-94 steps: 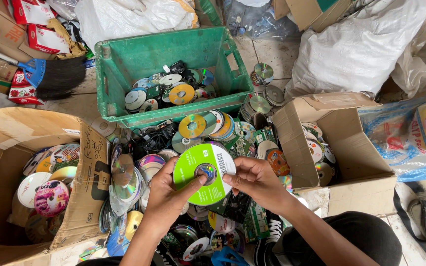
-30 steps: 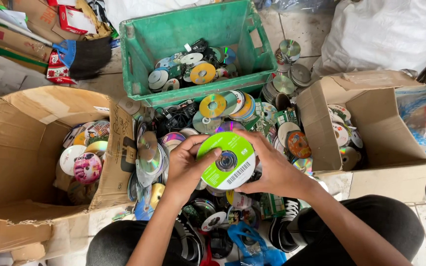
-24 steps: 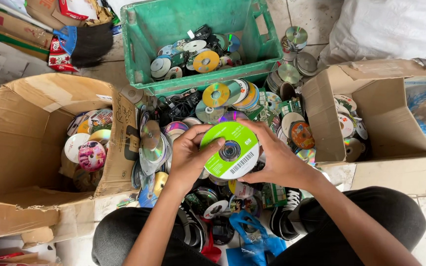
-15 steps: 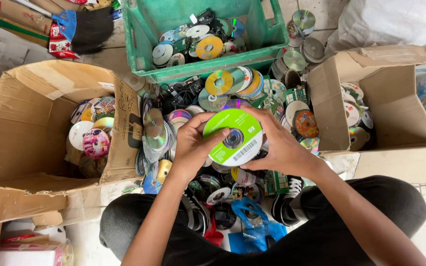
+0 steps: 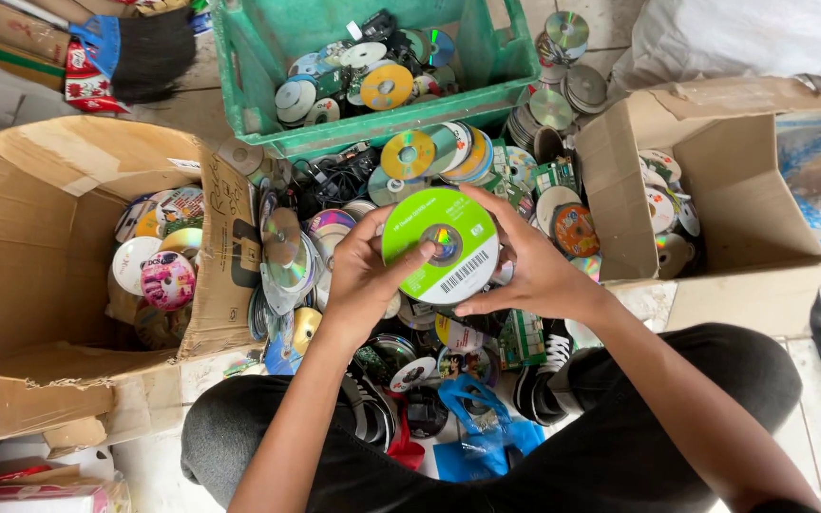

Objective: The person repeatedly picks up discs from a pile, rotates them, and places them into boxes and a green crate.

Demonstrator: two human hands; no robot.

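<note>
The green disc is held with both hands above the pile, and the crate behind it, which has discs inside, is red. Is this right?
Not quite: the crate is green, not red, as the head view shows. The rest holds: the left hand and the right hand both hold the green disc above the pile of discs, and the crate has discs inside.

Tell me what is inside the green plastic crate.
The green plastic crate holds a loose pile of discs, silver, white, one yellow, with a few dark pieces mixed in. The crate's floor beneath the pile is covered, so whatever lies below cannot be seen.
</note>
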